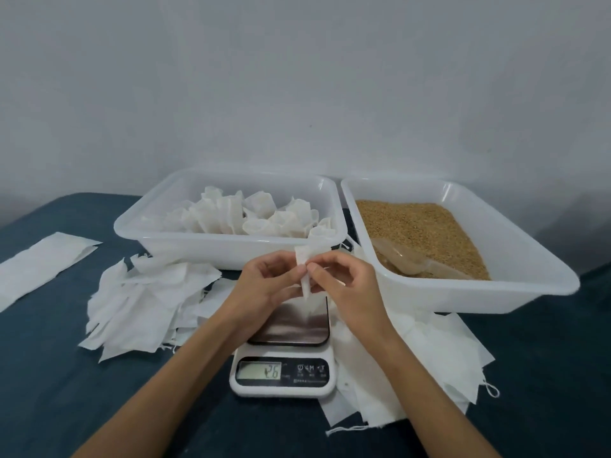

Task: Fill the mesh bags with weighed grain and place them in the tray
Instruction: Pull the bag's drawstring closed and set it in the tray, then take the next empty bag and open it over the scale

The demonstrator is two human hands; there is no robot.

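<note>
Both hands meet above the steel platform of the small white digital kitchen scale point(282, 355). Left hand point(267, 285) and right hand point(344, 282) each pinch the thin white non-woven mesh bag point(305, 272) between thumb and fingertips; grip on both sides grasps the bag. Bag is soft, flat and creased, long axis roughly vertical, one end up, the lower end tapering down toward the platform.

Beyond the grip, left: white translucent rectangular plastic tray point(185, 246) holding bulging filled bags point(251, 216). Beyond the grip, right: a matching plastic tray point(515, 246) of fine golden-brown grain point(426, 226), with a clear plastic scoop point(410, 259) lying in it.

Left of the grip and under the right forearm: loose heaps of flat empty bags point(139, 299) on the dark blue counter point(49, 375).
</note>
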